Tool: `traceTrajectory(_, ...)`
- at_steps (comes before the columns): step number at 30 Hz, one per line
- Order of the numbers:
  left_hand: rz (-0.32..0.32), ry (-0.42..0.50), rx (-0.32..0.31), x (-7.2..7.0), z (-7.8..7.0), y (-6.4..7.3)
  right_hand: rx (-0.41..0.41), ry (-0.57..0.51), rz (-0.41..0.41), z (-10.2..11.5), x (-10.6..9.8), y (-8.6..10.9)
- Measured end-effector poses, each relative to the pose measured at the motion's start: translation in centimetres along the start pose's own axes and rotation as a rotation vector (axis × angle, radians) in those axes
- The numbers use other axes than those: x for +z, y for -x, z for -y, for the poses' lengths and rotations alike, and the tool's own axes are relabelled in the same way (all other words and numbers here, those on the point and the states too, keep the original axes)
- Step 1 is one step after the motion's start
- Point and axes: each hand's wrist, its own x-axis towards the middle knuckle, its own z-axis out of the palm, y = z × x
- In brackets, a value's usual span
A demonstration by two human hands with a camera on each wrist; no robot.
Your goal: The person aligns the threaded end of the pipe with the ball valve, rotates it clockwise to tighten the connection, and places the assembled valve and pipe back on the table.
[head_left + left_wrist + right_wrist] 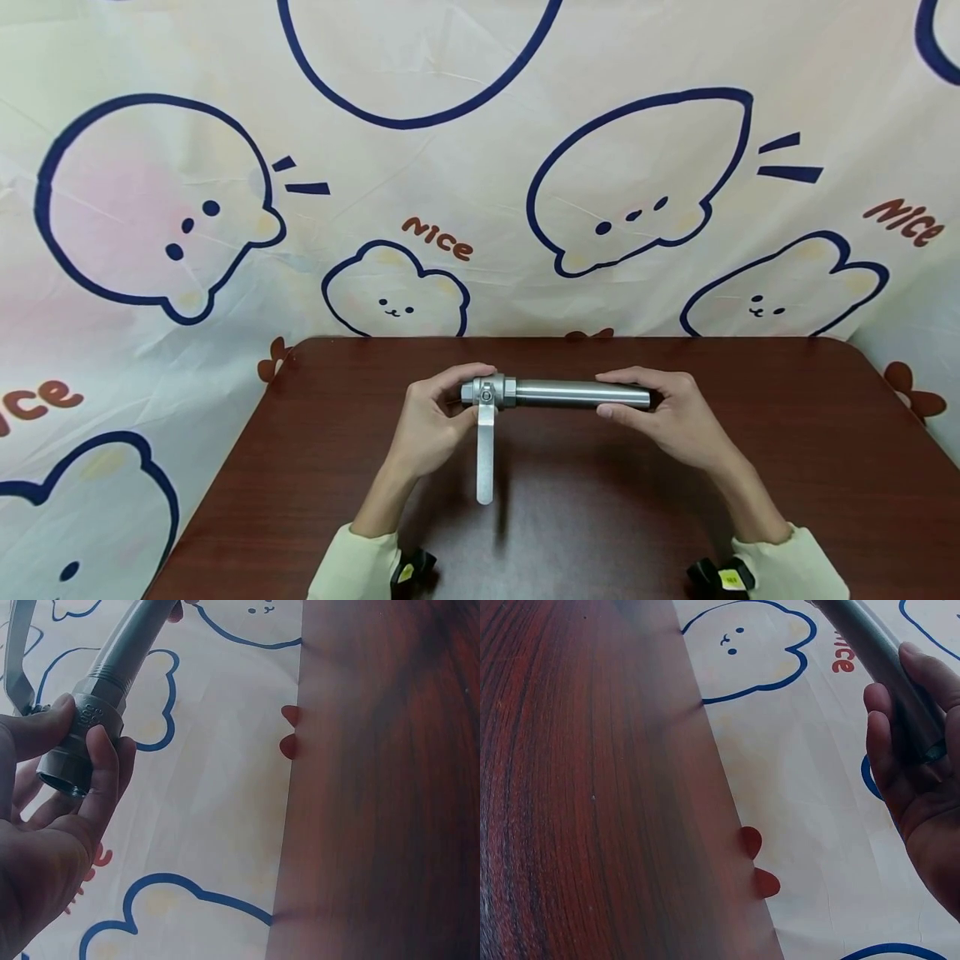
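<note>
A steel ball valve with a long flat lever handle is joined to a straight metal pipe. Together they are held level above the table. My left hand grips the valve body, thumb in front and fingers behind. At the pipe's far end, my right hand holds it between thumb and fingers. The lever points toward me. In the left wrist view, threads show where the pipe enters the valve, and the valve's open end faces the camera. The right wrist view shows the pipe inside the curled fingers.
A dark brown wood-grain table lies beneath both hands. Behind it hangs a pale curtain printed with blue cartoon outlines. Black devices, one of them a wrist unit, sit at both sleeve cuffs.
</note>
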Motion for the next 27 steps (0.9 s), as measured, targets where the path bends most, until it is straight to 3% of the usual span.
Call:
traceTrajectory(11,-0.007,-0.004,-0.005,0.05,0.27,-0.01,0.044,-0.055,0.035,0.09,0.06,-0.04)
traceTrajectory(27,-0.013,0.015,-0.024,0.19,-0.02,0.00,-0.078,-0.004,-0.048,0.12,0.36,-0.17)
